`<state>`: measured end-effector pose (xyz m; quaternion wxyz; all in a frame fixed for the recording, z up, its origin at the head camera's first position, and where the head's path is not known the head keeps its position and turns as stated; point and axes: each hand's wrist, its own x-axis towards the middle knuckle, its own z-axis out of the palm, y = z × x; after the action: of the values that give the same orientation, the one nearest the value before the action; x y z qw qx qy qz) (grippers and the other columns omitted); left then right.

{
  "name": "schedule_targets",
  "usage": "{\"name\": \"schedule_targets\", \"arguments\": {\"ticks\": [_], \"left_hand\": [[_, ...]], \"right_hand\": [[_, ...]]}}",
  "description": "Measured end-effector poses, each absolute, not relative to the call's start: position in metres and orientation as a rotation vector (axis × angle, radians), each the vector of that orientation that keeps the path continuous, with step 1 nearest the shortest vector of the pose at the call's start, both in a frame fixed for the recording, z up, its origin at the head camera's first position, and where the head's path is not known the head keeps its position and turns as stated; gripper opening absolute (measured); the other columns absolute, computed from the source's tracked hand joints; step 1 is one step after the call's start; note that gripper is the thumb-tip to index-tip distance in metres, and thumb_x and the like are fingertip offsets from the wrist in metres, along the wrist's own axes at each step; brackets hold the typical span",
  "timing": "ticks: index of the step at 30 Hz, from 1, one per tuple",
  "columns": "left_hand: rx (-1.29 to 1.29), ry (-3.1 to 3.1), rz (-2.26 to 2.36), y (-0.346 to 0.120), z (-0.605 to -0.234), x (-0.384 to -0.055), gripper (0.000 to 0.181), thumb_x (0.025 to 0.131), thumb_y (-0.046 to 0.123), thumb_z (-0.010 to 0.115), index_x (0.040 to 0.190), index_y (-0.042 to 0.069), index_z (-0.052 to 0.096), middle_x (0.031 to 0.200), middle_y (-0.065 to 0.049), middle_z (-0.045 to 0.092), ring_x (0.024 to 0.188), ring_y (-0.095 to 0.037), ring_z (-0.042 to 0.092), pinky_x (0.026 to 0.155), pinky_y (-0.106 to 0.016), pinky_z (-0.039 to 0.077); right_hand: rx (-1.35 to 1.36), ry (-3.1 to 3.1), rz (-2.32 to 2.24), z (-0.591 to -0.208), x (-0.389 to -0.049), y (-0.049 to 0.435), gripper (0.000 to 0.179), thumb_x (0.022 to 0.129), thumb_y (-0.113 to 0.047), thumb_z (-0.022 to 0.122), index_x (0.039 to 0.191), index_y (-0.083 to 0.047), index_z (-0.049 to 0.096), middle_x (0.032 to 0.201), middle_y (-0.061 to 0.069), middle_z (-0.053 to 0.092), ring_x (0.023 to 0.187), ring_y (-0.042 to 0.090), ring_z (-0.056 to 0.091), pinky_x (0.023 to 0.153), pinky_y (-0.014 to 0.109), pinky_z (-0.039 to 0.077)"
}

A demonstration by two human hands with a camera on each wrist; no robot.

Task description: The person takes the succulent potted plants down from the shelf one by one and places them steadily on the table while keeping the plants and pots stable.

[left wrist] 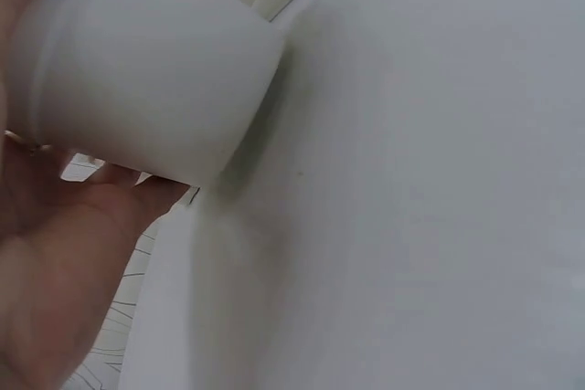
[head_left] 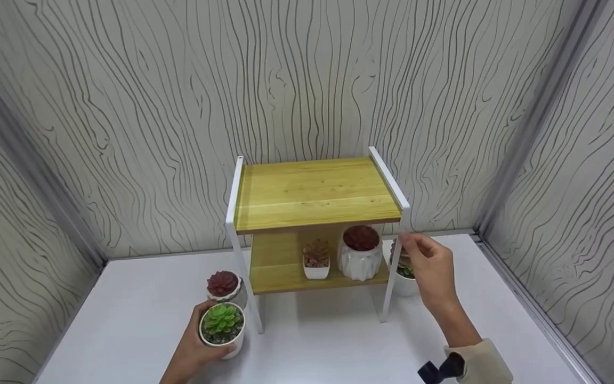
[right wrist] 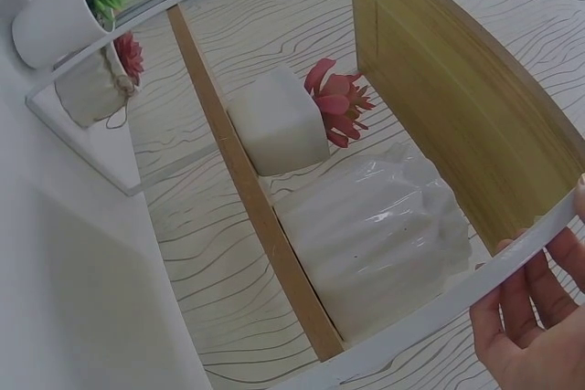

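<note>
My left hand (head_left: pixel 195 341) grips a round white pot with a green succulent (head_left: pixel 221 320), thumb and fingers on opposite sides. In the left wrist view the pot's plain white wall (left wrist: pixel 155 70) tilts close over the tabletop, its shadow beneath. My right hand (head_left: pixel 435 269) pinches the white right front post of a two-tier shelf (head_left: pixel 317 192), just below the top board. The right wrist view shows fingers (right wrist: pixel 539 294) curled around that post. On the lower board (head_left: pixel 277 266) stand a small square pot with a reddish succulent (head_left: pixel 316 269) and a larger ridged white pot (head_left: pixel 361 258).
A pot with a dark red succulent (head_left: pixel 223 285) stands behind the held pot, left of the shelf. Another white pot with a green plant (head_left: pixel 405 282) stands right of the shelf, partly hidden by my right hand. Patterned wall panels (head_left: pixel 296 80) enclose the white table (head_left: pixel 142 298).
</note>
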<state>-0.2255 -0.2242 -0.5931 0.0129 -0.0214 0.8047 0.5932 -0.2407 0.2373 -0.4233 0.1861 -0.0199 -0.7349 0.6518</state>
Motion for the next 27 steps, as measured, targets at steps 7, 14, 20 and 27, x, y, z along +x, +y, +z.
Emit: {"name": "schedule_targets", "arguments": {"ticks": [7,14,20,27], "left_hand": [[-0.076,2.5,1.867,-0.2256,-0.5988,-0.226,0.106,0.066,0.019,0.101,0.152,0.018,0.038,0.152,-0.009,0.052,0.141,-0.031,0.051,0.12,-0.058,0.041],[-0.08,2.484,1.891,-0.2272,-0.6018,-0.2251,0.103,0.07,0.016,0.099,0.153,0.016,0.037,0.152,-0.01,0.052,0.138,-0.026,0.051,0.115,-0.047,0.043],[-0.085,2.483,1.89,-0.2272,-0.6014,-0.2252,0.102,0.071,0.016,0.098,0.152,0.016,0.036,0.152,-0.01,0.052,0.137,-0.027,0.051,0.114,-0.046,0.044],[-0.159,2.47,1.868,-0.2247,-0.6018,-0.2226,0.106,0.069,0.014,0.098,0.154,0.017,0.034,0.155,-0.012,0.049,0.141,-0.033,0.05,0.116,-0.055,0.044]], "right_hand": [[-0.081,-2.097,1.827,-0.4233,-0.2407,0.2372,0.037,0.105,-0.035,0.065,0.116,-0.001,0.074,0.097,-0.008,0.075,0.099,0.007,0.073,0.088,0.019,0.06],[-0.084,-2.091,1.838,-0.4227,-0.2404,0.2376,0.037,0.105,-0.036,0.066,0.115,-0.002,0.074,0.099,-0.005,0.075,0.099,0.009,0.073,0.088,0.02,0.06],[-0.063,-2.1,1.812,-0.4247,-0.2416,0.2389,0.038,0.105,-0.037,0.065,0.115,-0.002,0.074,0.099,-0.004,0.074,0.1,0.01,0.072,0.088,0.02,0.06],[-0.062,-2.077,1.851,-0.4249,-0.2416,0.2386,0.038,0.105,-0.034,0.065,0.116,0.002,0.073,0.097,-0.006,0.074,0.099,0.008,0.073,0.088,0.021,0.061]]}}
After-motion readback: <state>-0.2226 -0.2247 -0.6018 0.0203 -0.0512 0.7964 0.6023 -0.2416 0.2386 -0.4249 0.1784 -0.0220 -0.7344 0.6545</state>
